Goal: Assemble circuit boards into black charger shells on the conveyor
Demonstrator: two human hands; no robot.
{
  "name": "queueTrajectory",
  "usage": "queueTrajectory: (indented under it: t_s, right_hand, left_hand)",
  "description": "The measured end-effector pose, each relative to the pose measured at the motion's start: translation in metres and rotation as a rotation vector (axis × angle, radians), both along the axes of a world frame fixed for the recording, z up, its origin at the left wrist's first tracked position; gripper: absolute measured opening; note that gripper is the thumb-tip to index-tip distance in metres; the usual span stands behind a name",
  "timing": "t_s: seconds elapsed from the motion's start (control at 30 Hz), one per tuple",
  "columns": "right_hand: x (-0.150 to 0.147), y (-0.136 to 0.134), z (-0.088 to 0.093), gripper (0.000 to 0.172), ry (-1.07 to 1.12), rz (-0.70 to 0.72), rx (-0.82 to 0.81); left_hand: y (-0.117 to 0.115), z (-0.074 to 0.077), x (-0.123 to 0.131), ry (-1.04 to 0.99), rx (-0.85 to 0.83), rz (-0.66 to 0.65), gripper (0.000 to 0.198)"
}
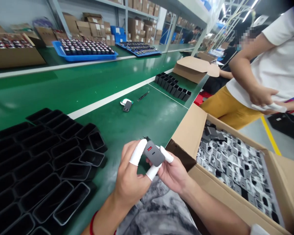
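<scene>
Between my two hands is a dark grey USB charger [155,156], its end face turned up toward me. That face carries a red USB slot and a smaller oval port; the body behind it is mostly hidden. My left hand [131,179] grips it from the left and below, with white finger cots on the fingers. My right hand [175,173], a white cot on a finger as well, closes on its right side. Many open black rectangular casings [56,150] stand packed together on the bench to the left of my hands.
On the green bench [107,130] lie a small dark end piece [127,106] and a thin dark tool [143,96]. Rows of black casings [172,86] stand farther back. A carton [235,195] of wrapped chargers is at right, beside a person [264,65]. Blue trays [88,58] hold parts.
</scene>
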State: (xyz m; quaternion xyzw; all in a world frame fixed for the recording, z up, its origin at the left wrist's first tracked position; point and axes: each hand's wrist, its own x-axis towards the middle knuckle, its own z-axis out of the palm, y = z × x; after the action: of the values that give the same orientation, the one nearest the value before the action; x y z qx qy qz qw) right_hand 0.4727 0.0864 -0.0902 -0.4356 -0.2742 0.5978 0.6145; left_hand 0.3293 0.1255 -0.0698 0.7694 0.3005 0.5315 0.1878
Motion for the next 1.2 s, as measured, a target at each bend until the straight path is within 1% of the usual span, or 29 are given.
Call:
queueTrajectory:
  t_s: [0.1,0.13,0.2,0.23,0.27,0.3,0.37,0.4,0.43,0.47,0.53,0.63,0.7,0.77,0.8,0.87,0.93,1.03,1.1,1.17,1.2]
  right_hand:
    - [-0.001,0.004,-0.003,0.033,0.112,0.031,-0.087]
    - [-0.001,0.006,-0.002,0.034,0.116,0.038,-0.095]
    - [0.004,0.009,0.000,0.035,0.013,0.050,-0.065]
    - [0.009,0.012,0.001,0.034,-0.115,0.040,-0.020]
    - [0.017,0.015,0.002,0.033,-0.296,0.007,0.053]
    - [0.026,0.020,0.003,0.032,-0.513,-0.052,0.143]
    - [0.045,0.031,-0.001,0.034,-0.940,-0.221,0.302]
    - [0.054,0.038,-0.005,0.035,-1.104,-0.299,0.343]
    - [0.062,0.045,-0.010,0.036,-1.217,-0.351,0.354]
    - [0.068,0.052,-0.017,0.035,-1.281,-0.372,0.343]
    - [0.074,0.063,-0.031,0.037,-1.320,-0.352,0.297]
    - [0.077,0.069,-0.044,0.048,-1.299,-0.308,0.243]
    - [0.080,0.072,-0.043,0.054,-1.280,-0.290,0.230]
    - [0.084,0.085,-0.034,0.058,-1.261,-0.271,0.247]
    - [0.086,0.096,-0.027,0.058,-1.255,-0.263,0.263]
    - [0.084,0.131,-0.009,0.056,-1.257,-0.241,0.304]
    - [0.073,0.178,0.010,0.051,-1.280,-0.191,0.347]
    - [0.039,0.261,0.031,0.047,-1.341,-0.072,0.401]
    - [0.005,0.313,0.034,0.048,-1.388,0.002,0.419]
    - [-0.032,0.355,0.030,0.045,-1.433,0.068,0.430]
    - [-0.049,0.372,0.025,0.043,-1.454,0.098,0.436]
  left_hand:
    - [0.004,-0.005,-0.002,-0.018,-0.009,-0.008,0.057]
    - [0.005,-0.008,-0.002,-0.021,-0.006,-0.006,0.058]
    - [0.006,-0.015,-0.002,0.008,-0.012,0.018,0.059]
    - [0.006,-0.020,-0.002,0.048,-0.028,0.039,0.060]
    - [0.006,-0.024,-0.002,0.104,-0.058,0.066,0.062]
    - [0.006,-0.029,-0.002,0.168,-0.103,0.094,0.064]
    - [0.006,-0.038,-0.002,0.285,-0.189,0.133,0.066]
    - [0.006,-0.042,-0.002,0.321,-0.213,0.144,0.066]
    - [0.006,-0.045,-0.002,0.348,-0.222,0.147,0.063]
    - [0.007,-0.047,-0.003,0.369,-0.219,0.145,0.059]
    - [0.008,-0.049,-0.003,0.408,-0.203,0.134,0.049]
    - [0.007,-0.049,-0.004,0.451,-0.187,0.140,0.041]
    - [0.007,-0.048,-0.005,0.459,-0.187,0.142,0.039]
    - [0.007,-0.049,-0.006,0.453,-0.195,0.136,0.038]
    - [0.007,-0.050,-0.006,0.449,-0.199,0.132,0.039]
    - [0.007,-0.053,-0.007,0.437,-0.196,0.123,0.040]
    - [0.005,-0.057,-0.008,0.410,-0.210,0.126,0.041]
    - [-0.001,-0.064,-0.004,0.317,-0.306,0.140,0.041]
    - [-0.005,-0.070,0.001,0.234,-0.416,0.176,0.041]
    - [-0.006,-0.075,0.007,0.139,-0.555,0.253,0.040]
    - [-0.005,-0.077,0.010,0.090,-0.617,0.301,0.039]
